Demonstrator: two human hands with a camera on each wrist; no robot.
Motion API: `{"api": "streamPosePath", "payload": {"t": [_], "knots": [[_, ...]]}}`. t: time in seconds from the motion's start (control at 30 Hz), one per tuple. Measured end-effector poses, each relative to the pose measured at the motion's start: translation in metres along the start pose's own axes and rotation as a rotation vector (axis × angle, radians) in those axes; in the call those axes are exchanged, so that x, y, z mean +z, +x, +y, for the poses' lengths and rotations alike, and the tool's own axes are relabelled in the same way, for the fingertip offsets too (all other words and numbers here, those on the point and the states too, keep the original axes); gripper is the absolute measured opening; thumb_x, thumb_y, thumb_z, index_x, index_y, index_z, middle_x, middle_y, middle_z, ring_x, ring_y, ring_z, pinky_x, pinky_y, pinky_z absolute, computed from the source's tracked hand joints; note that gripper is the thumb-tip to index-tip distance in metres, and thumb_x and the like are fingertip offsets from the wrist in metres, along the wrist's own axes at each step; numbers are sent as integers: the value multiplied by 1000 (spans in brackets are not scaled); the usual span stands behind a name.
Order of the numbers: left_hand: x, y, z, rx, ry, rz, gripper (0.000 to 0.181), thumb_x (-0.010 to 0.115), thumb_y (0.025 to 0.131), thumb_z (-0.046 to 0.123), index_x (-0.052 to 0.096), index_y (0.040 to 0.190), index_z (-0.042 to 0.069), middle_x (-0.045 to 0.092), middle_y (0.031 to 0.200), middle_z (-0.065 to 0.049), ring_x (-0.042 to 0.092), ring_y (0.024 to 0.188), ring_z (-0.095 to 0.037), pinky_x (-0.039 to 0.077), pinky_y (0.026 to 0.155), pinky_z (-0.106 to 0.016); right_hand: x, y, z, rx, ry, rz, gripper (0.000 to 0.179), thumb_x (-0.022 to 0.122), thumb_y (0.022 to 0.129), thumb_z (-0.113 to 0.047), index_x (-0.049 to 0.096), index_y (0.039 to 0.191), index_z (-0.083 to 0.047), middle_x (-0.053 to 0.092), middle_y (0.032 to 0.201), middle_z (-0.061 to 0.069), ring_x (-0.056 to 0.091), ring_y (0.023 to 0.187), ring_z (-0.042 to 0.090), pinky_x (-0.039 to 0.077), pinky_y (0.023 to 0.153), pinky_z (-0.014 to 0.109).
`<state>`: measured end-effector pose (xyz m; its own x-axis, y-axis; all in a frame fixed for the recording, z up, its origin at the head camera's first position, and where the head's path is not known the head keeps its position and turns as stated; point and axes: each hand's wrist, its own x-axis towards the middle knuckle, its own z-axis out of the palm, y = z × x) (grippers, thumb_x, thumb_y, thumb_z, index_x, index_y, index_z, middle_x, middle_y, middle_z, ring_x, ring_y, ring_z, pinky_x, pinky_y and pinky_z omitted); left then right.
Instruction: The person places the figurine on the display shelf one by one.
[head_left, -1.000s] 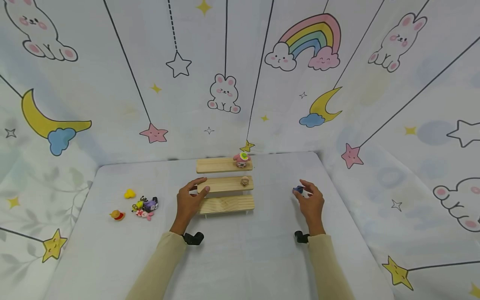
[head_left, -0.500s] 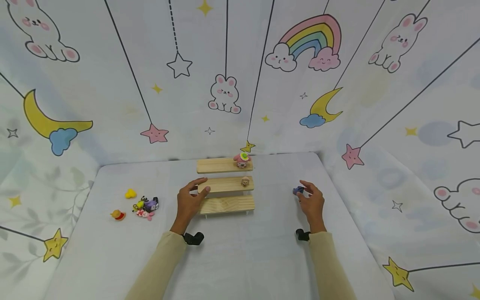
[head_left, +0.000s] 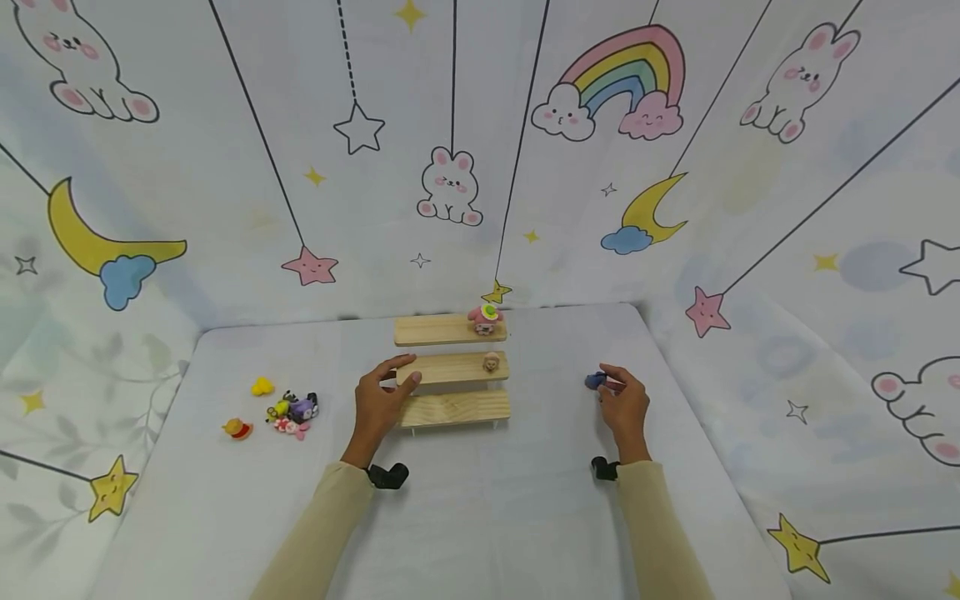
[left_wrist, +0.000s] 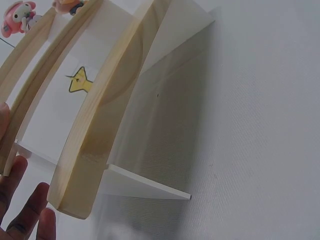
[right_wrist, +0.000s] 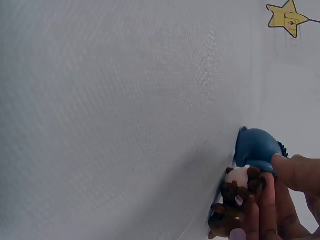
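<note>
My left hand grips the left end of the middle board of a three-tier wooden display shelf, thumb over the front and fingers behind. The left wrist view has that board by my fingers, with the lowest board nearer the camera. At the right of the table, my right hand pinches a small blue toy figurine. Close up, my thumb and a fingertip are at the edge of the blue figurine. A brown-and-white figurine lies against it in front of my fingers.
A pink figurine stands on the top board and a small beige one on the middle board. On the left lie a yellow toy, a red-and-yellow figurine and a cluster of several figurines. A patterned cloth backdrop rises behind.
My right fingers have shifted slightly around the blue figurine, with the thumb drawn a little back toward me. The left hand and shelf have stayed put.
</note>
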<state>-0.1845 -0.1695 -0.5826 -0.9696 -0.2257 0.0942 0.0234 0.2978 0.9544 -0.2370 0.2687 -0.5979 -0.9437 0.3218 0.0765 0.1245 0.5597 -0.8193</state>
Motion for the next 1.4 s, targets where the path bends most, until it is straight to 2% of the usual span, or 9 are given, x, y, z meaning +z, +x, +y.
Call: {"api": "streamPosePath", "payload": {"t": [0.13, 0.2, 0.27, 0.63, 0.87, 1.03, 1.27, 1.4], "knots": [[0, -1, 1, -4, -5, 1, 41, 83, 93, 45, 77, 131, 31, 71, 140, 0, 62, 124, -28, 51, 91, -39, 1, -1, -1, 9, 2, 13, 42, 71, 95, 6, 74, 133, -12, 73, 134, 14, 73, 114, 33, 52, 76, 16], [0, -1, 0, -5, -5, -1, 41, 82, 93, 45, 76, 131, 31, 71, 141, 0, 62, 124, -28, 50, 91, -38, 1, -2, -1, 7, 9, 16, 41, 72, 94, 6, 74, 132, -10, 73, 132, 16, 74, 112, 34, 47, 69, 9], [0, -2, -1, -6, -2, -2, 41, 82, 93, 45, 76, 131, 30, 70, 141, 0, 61, 124, -27, 50, 91, -38, 2, -3, -2, 4, 14, 20, 40, 73, 94, 6, 74, 132, -8, 74, 130, 17, 74, 111, 35, 45, 67, 7], [0, -2, -1, -1, -17, -3, 42, 82, 94, 45, 76, 132, 30, 70, 142, 1, 61, 124, -26, 49, 93, -39, 7, -3, -1, -26, -3, 40, 34, 78, 93, -1, 77, 127, -9, 78, 120, 14, 74, 102, 30, 44, 71, 10], [1, -2, -1, 1, -13, 1, 42, 82, 93, 44, 76, 132, 29, 70, 142, -1, 61, 124, -27, 49, 90, -35, 11, -1, -1, -32, -46, -4, 30, 82, 94, -13, 79, 123, -11, 78, 113, 16, 68, 102, 29, 50, 85, 35], [1, -1, 0, 5, -14, -2, 42, 82, 94, 43, 76, 132, 28, 70, 142, -1, 61, 126, -31, 49, 91, -34, 14, 1, 0, -20, -82, -34, 28, 84, 93, -19, 81, 120, -11, 77, 109, 15, 64, 105, 29, 48, 89, 39], [0, -2, 3, -1, -21, -5, 41, 82, 94, 43, 76, 132, 29, 70, 143, 0, 60, 126, -29, 49, 92, -37, 14, -1, -2, -45, -140, -56, 28, 82, 92, -9, 81, 120, -9, 79, 108, 16, 66, 107, 34, 52, 93, 48], [0, -2, 2, 2, -18, -5, 41, 83, 94, 42, 76, 132, 29, 70, 143, 1, 61, 126, -27, 49, 92, -36, 15, -1, -1, -76, -163, -49, 27, 83, 91, -7, 81, 118, -9, 79, 106, 15, 66, 106, 33, 50, 92, 47]]}}
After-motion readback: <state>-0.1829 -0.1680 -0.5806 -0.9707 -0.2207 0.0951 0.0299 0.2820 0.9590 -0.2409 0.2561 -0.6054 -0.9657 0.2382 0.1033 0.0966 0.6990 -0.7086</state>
